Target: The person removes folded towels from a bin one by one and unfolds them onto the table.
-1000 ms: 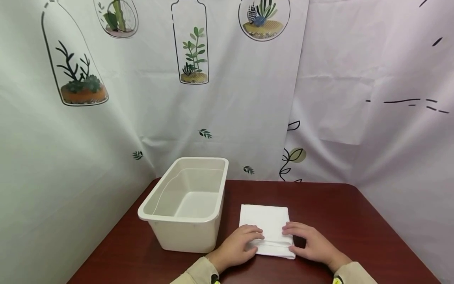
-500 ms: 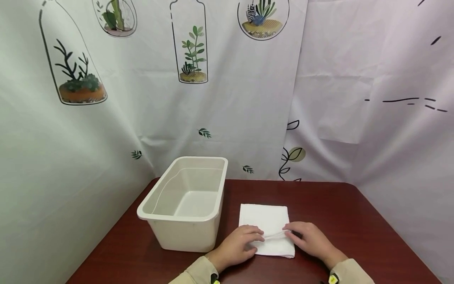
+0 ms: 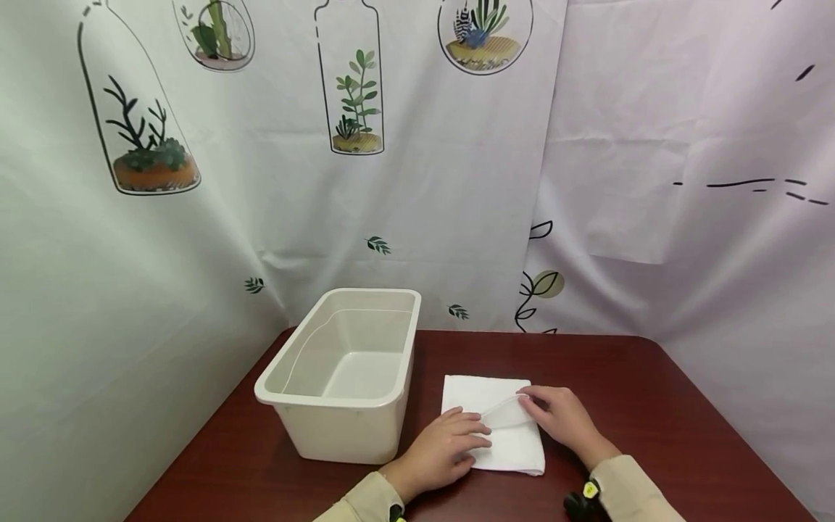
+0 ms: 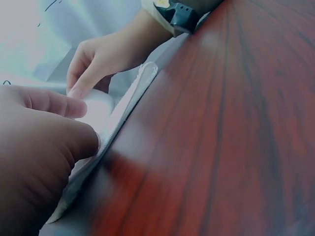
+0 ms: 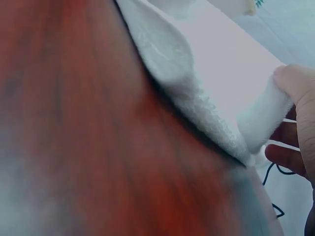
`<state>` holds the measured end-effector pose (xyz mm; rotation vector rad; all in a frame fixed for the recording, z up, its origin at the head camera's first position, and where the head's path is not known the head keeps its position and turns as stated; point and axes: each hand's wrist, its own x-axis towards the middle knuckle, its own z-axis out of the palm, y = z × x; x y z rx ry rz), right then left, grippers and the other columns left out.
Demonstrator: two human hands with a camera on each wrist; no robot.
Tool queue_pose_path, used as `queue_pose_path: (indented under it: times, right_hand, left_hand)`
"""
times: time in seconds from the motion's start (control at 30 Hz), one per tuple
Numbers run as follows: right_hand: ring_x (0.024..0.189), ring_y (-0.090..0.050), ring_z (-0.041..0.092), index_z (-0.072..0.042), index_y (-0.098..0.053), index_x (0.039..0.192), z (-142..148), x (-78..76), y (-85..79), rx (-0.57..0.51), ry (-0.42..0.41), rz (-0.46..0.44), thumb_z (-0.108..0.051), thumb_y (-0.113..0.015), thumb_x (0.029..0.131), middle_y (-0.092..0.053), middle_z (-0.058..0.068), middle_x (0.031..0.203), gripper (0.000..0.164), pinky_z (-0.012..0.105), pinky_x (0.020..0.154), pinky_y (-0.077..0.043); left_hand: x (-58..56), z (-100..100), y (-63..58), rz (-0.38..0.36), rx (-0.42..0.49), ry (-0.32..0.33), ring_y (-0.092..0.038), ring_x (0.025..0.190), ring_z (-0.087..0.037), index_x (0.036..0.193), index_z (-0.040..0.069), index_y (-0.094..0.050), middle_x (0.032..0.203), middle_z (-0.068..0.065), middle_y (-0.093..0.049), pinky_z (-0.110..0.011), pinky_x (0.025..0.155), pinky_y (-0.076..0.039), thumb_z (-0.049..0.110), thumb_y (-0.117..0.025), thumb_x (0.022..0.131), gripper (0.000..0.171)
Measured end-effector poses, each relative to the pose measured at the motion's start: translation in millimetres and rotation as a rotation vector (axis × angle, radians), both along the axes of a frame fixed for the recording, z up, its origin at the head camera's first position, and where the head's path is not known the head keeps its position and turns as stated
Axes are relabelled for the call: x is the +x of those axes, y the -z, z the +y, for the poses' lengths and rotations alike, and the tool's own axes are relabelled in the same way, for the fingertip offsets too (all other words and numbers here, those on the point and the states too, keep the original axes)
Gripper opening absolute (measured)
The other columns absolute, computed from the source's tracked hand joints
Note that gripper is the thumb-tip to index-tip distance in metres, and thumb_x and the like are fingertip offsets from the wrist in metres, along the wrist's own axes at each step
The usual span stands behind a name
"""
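A folded white towel lies on the table right of the tub, its fuzzy nap plain in the right wrist view. My right hand pinches the edge of its top layer between thumb and fingertips. That corner is lifted and slants up over the rest of the towel. My left hand rests on the towel's left side with the fingers spread and slightly bent. In the left wrist view, the left thumb and fingers lie against the cloth, and the right hand holds the raised edge beyond them.
An off-white plastic tub stands left of the towel, close to my left hand, with nothing in it. Both sit on a dark red-brown wooden table. White printed curtains hang behind and on both sides.
My right hand has moved away from me and slightly left, lifting the towel's top edge with it. The left hand has stayed nearly in place on the towel.
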<state>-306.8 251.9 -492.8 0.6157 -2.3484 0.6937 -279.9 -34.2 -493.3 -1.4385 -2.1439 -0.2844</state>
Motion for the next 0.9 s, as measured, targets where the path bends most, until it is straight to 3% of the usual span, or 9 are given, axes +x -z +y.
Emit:
queue_pose_path:
  times: [0.23,0.4,0.6,0.73,0.9]
  right_hand:
    - [0.084,-0.072,0.014,-0.013,-0.079,0.1,-6,-11.1,-3.0,-0.049,0.06,-0.033,-0.013,-0.08,0.087,-0.077,0.0,0.094,0.013,0.04,0.072,-0.06]
    - [0.084,-0.072,0.017,-0.012,-0.079,0.101,-8,-20.3,-5.8,-0.098,0.082,-0.05,-0.014,-0.079,0.088,-0.077,0.002,0.096,0.013,0.041,0.073,-0.06]
    - [0.079,-0.069,0.017,-0.011,-0.079,0.102,-8,-30.3,-10.6,-0.127,0.113,-0.053,-0.015,-0.079,0.089,-0.077,0.005,0.095,0.014,0.041,0.071,-0.06]
    - [0.076,-0.067,0.014,-0.011,-0.079,0.102,-7,-35.7,-16.2,-0.133,0.109,-0.064,-0.017,-0.078,0.09,-0.076,0.006,0.095,0.014,0.039,0.069,-0.059]
    - [0.081,-0.069,0.019,-0.01,-0.078,0.106,-5,-43.2,-22.8,-0.137,0.118,-0.108,-0.018,-0.076,0.092,-0.076,0.008,0.098,0.016,0.045,0.074,-0.06]
  left_hand:
    - [0.8,0,-1.7,0.044,-0.028,-0.024,-0.051,0.135,-0.016,0.114,0.025,-0.075,0.127,0.011,-0.066,-0.04,0.117,-0.034,0.019,-0.082,0.079,0.036]
    - [0.9,1,0.7,0.056,-0.025,0.012,-0.055,0.131,-0.017,0.114,0.021,-0.075,0.124,0.009,-0.068,-0.035,0.115,-0.037,0.015,-0.081,0.078,0.037]
    - [4.0,1,4.3,-0.025,-0.073,-0.032,-0.056,0.13,-0.018,0.123,0.015,-0.072,0.131,0.002,-0.066,-0.03,0.113,-0.039,0.017,-0.073,0.087,0.036]
    - [5.1,0,7.9,-0.082,-0.091,-0.085,-0.056,0.13,-0.019,0.129,0.015,-0.069,0.135,-0.002,-0.064,-0.034,0.109,-0.043,0.018,-0.066,0.093,0.037]
    - [5.2,-1,12.0,-0.105,-0.091,-0.104,-0.057,0.129,-0.019,0.132,0.017,-0.068,0.137,-0.003,-0.063,-0.036,0.107,-0.046,0.017,-0.061,0.095,0.037]
